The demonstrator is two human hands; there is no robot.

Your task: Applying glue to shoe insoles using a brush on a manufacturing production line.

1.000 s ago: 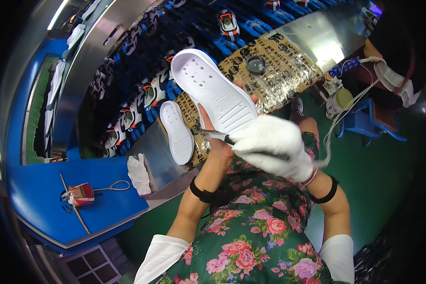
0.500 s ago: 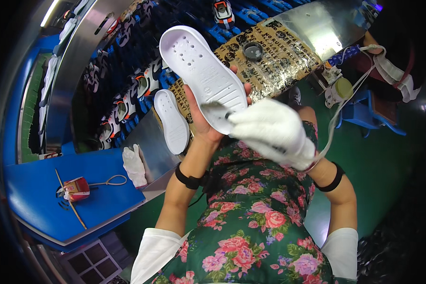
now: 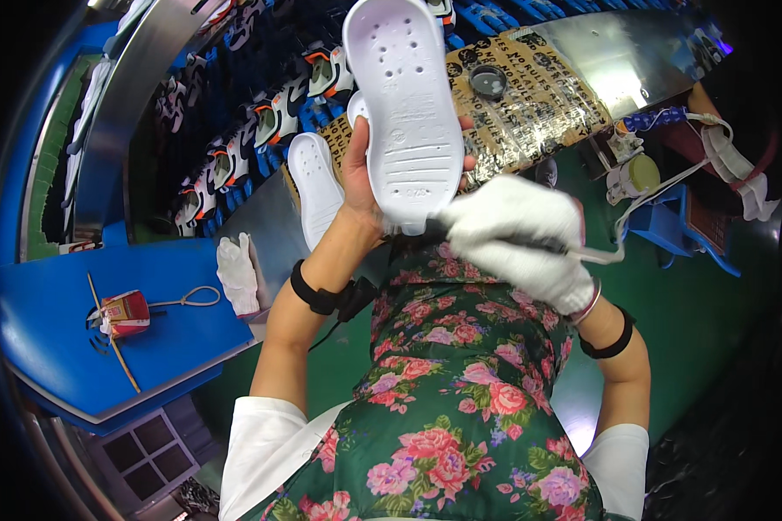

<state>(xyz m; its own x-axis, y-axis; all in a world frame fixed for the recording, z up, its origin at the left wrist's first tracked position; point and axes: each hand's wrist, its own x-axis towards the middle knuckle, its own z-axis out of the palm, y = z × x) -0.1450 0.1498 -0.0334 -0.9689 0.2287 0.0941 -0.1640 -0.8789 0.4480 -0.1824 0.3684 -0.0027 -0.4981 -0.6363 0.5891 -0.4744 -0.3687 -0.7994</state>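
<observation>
Bare left hand [image 3: 362,178] grips a white sole [image 3: 404,108] upright; gloved right hand [image 3: 517,239] clamps a tool at its heel. Best braced steady, light strokes.

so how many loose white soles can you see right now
3. One sole is held up in the left hand; a second sole lies on the bench beside it; a third sole peeks out behind the held one. More may be hidden.
</observation>
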